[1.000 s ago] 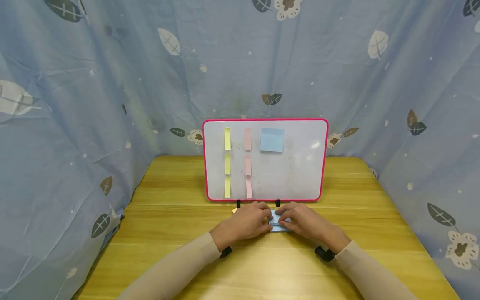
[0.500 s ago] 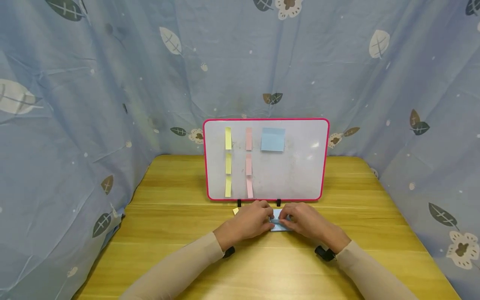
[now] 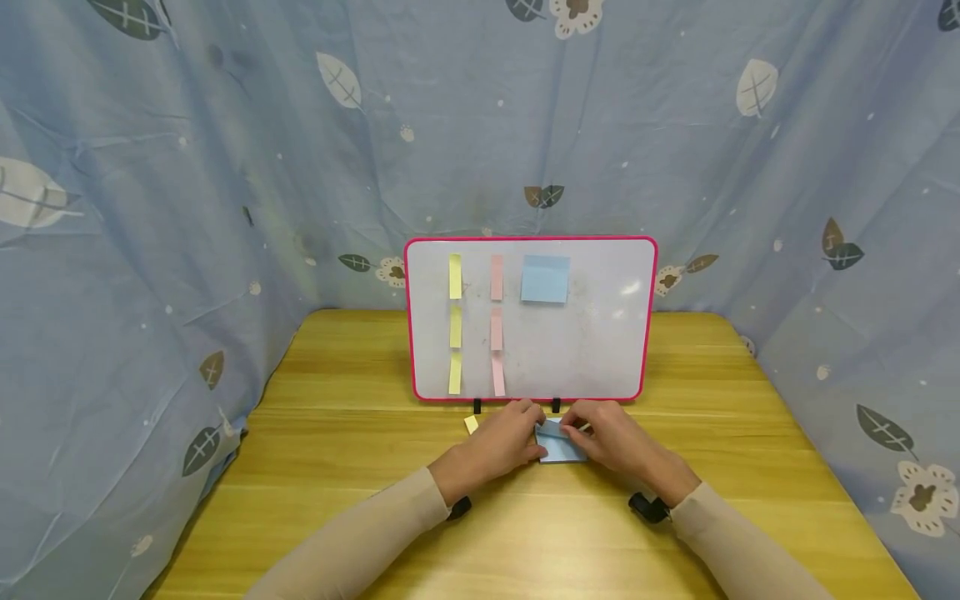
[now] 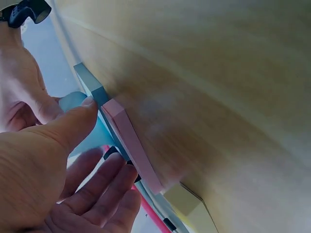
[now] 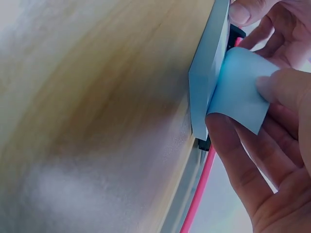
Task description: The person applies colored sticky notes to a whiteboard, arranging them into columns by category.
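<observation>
A pad of blue sticky notes [image 3: 562, 452] lies on the table just in front of the whiteboard. My left hand [image 3: 501, 437] holds the pad at its left side, the thumb on the near corner and fingers toward the far edge. Between thumb and fingers, my right hand [image 3: 611, 435] pinches the top blue sheet [image 5: 243, 85], which curls up off the pad while one edge stays against it. Beside the blue pad, under my left hand, a pink sticky-note pad [image 4: 131, 143] shows in the left wrist view, followed by a yellow one [image 4: 189, 206].
Behind the hands stands a pink-rimmed whiteboard [image 3: 600, 354] on black feet. It bears a column of yellow strips [image 3: 455, 327], a column of pink strips [image 3: 497, 329] and a blue square note [image 3: 545, 280]. A patterned curtain [image 3: 480, 125] surrounds the wooden table [image 3: 345, 367].
The blue sheet's lifted edge has risen and moved back toward the whiteboard, with my right fingers on it, baring more of the pad's near part. My left hand stays at the pad's left side.
</observation>
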`<state>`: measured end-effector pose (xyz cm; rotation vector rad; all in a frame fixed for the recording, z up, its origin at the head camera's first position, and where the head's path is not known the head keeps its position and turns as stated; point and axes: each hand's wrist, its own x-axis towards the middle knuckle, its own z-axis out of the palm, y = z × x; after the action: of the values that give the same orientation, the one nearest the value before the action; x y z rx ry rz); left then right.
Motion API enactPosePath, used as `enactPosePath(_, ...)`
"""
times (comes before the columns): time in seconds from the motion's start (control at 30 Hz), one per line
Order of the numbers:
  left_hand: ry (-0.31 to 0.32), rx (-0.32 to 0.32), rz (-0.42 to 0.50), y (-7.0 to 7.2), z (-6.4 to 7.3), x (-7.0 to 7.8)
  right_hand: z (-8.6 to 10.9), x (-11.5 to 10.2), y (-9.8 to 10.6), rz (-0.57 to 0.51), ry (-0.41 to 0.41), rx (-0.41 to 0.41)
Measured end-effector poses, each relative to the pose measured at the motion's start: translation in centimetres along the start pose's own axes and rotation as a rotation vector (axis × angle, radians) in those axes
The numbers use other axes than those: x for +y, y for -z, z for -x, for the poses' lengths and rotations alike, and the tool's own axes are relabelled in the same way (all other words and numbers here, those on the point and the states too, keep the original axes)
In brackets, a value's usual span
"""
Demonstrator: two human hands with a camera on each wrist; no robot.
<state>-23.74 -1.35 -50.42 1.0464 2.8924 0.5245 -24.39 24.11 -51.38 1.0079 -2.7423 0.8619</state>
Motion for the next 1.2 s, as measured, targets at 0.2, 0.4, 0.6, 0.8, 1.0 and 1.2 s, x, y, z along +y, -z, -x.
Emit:
enactPosePath(0.2,0.033,-0.009,0.124,-0.1,-0.1,-0.1,0.2,0.3,-0.2,0.000,-0.002,0.057)
enactPosePath(0.4,0.032,0.002,0.161,-0.1,-0.1,-0.2,0.5,0.5,-0.5,0.015,-0.010,0.104)
enactPosePath(0.6,-0.019,0.013,0.134,0.1,-0.1,-0.2,0.5,0.9,-0.6,0.000,-0.026,0.117)
enactPosePath(0.8,-0.053,-0.003,0.077,0.1,0.0,-0.2,0.4,1.2,-0.7,-0.047,-0.074,0.100)
enactPosePath(1.0,-0.043,-0.018,0.059,0.2,0.1,0.0,0.2,1.1,-0.5,-0.080,-0.085,0.105)
enactPosePath(1.2,-0.036,-0.016,0.061,0.2,-0.1,0.1,0.0,1.5,-0.1,-0.104,-0.155,0.115)
